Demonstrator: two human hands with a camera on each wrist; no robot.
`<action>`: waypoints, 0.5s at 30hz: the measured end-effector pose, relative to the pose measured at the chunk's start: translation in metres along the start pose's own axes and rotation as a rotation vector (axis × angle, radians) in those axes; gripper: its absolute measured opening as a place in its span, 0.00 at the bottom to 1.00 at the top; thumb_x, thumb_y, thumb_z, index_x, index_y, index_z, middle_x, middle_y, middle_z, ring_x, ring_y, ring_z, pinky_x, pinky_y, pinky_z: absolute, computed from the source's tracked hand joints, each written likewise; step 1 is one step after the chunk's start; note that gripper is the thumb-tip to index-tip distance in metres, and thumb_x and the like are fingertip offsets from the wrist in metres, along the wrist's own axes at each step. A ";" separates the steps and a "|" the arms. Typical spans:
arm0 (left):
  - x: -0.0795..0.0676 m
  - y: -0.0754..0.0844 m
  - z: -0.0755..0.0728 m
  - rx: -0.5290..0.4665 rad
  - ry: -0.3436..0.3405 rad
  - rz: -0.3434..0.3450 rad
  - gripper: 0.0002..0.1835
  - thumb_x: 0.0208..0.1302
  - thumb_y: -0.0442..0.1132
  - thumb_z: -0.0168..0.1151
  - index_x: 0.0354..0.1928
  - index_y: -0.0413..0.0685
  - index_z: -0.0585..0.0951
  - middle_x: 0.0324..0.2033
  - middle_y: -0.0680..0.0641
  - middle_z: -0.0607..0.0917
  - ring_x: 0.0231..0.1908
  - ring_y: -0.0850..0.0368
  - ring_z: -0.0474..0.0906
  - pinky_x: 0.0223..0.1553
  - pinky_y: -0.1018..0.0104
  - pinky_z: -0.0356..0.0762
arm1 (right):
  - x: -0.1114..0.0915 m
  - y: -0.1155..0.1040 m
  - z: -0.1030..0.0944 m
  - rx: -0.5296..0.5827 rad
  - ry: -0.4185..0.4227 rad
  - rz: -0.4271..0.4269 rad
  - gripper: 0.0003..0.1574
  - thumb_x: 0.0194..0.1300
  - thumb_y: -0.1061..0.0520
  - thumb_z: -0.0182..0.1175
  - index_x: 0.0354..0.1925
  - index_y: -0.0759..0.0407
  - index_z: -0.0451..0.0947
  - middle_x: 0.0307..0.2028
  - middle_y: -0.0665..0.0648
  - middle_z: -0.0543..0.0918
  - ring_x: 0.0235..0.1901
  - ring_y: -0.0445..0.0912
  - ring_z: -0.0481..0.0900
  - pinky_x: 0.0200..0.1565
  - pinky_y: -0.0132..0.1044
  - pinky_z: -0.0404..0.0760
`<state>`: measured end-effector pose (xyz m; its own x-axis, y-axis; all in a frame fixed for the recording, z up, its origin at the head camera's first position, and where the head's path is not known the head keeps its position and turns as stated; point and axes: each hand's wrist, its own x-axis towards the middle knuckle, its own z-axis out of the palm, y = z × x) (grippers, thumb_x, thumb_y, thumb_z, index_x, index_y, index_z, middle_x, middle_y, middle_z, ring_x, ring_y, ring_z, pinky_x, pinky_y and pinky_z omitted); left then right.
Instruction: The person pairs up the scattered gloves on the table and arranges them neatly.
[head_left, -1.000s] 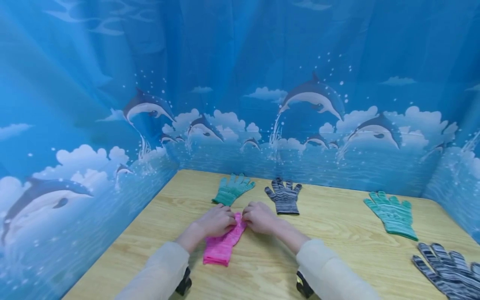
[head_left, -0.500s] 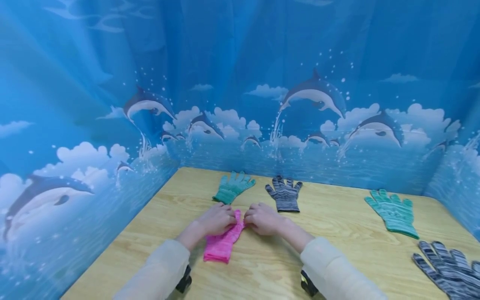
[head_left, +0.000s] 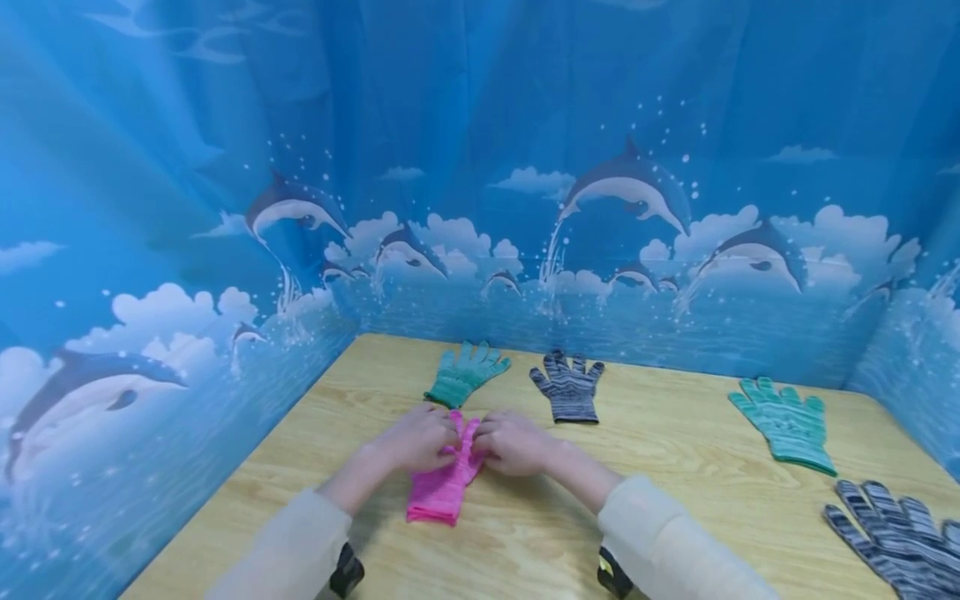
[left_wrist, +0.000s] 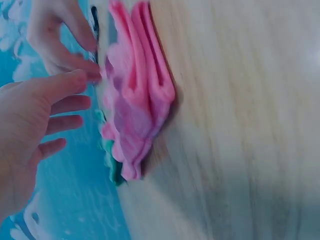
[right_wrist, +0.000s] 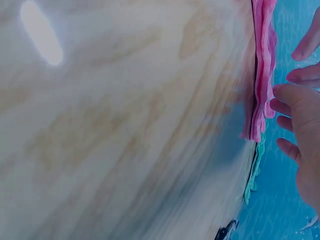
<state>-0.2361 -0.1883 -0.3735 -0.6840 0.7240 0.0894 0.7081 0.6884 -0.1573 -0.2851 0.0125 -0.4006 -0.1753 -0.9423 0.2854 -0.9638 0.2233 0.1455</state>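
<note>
Fingers (left_wrist: pixel 70 103) of the left hand (head_left: pixel 420 437) are loosely extended and a little apart, with the thumb away from the index finger; they hover at the upper left part of a pink knitted fabric glove (head_left: pixel 438 492). On the other side, the right hand (head_left: pixel 517 442) has its bent fingers at the right edge of the same glove; the thumb tip comes close to the fabric, but I cannot tell whether these fingers pinch it or only touch it.

This pink glove lies on the light wood-grain surface (head_left: pixel 525 537), between the two sets of fingers. Its folded cuff is on the person's side of them, and two narrow glove tips stick out between the hands, pointing away.

Just beyond the left fingers lies a teal-green knitted glove (head_left: pixel 456 379). Beyond the right fingers, slightly to their right, there is a black-and-white striped knitted glove (head_left: pixel 573 397). Well apart to the right of the fingers lie a second teal-green glove (head_left: pixel 795 433) and, nearer to the person, a second striped glove (head_left: pixel 911 542), which is cut by the picture edge.
</note>
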 end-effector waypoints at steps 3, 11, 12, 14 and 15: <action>-0.003 0.011 -0.006 -0.019 -0.070 0.026 0.05 0.56 0.48 0.64 0.33 0.58 0.84 0.26 0.62 0.81 0.34 0.63 0.75 0.46 0.62 0.71 | 0.003 -0.003 0.001 0.015 -0.014 -0.007 0.10 0.57 0.54 0.63 0.39 0.51 0.82 0.39 0.48 0.83 0.43 0.43 0.77 0.49 0.32 0.72; -0.012 0.030 0.003 -0.033 -0.045 0.168 0.03 0.58 0.42 0.62 0.28 0.55 0.82 0.27 0.60 0.81 0.31 0.66 0.76 0.36 0.73 0.72 | 0.005 -0.011 0.003 -0.012 -0.146 0.004 0.14 0.62 0.52 0.59 0.46 0.53 0.81 0.46 0.50 0.82 0.48 0.42 0.77 0.52 0.32 0.71; -0.012 0.030 0.004 -0.030 -0.034 0.171 0.04 0.58 0.41 0.62 0.27 0.55 0.82 0.26 0.60 0.81 0.31 0.66 0.76 0.36 0.73 0.72 | 0.005 -0.012 0.003 -0.011 -0.153 0.007 0.14 0.62 0.52 0.59 0.46 0.53 0.81 0.46 0.50 0.81 0.49 0.42 0.77 0.52 0.31 0.71; -0.013 0.031 0.005 -0.036 -0.034 0.169 0.05 0.57 0.40 0.62 0.24 0.55 0.80 0.24 0.60 0.79 0.28 0.67 0.75 0.34 0.74 0.71 | 0.005 -0.013 0.002 0.000 -0.172 0.024 0.15 0.63 0.52 0.58 0.48 0.53 0.80 0.48 0.50 0.81 0.50 0.42 0.76 0.53 0.32 0.71; -0.013 0.031 0.005 -0.037 -0.035 0.166 0.05 0.56 0.39 0.62 0.24 0.55 0.80 0.24 0.60 0.79 0.27 0.67 0.74 0.34 0.74 0.71 | 0.004 -0.013 0.002 0.009 -0.182 0.034 0.16 0.63 0.53 0.57 0.49 0.53 0.79 0.49 0.51 0.80 0.51 0.43 0.76 0.53 0.32 0.70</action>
<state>-0.2060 -0.1769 -0.3846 -0.5625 0.8262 0.0308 0.8172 0.5613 -0.1305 -0.2740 0.0052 -0.4032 -0.2399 -0.9641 0.1138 -0.9584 0.2539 0.1302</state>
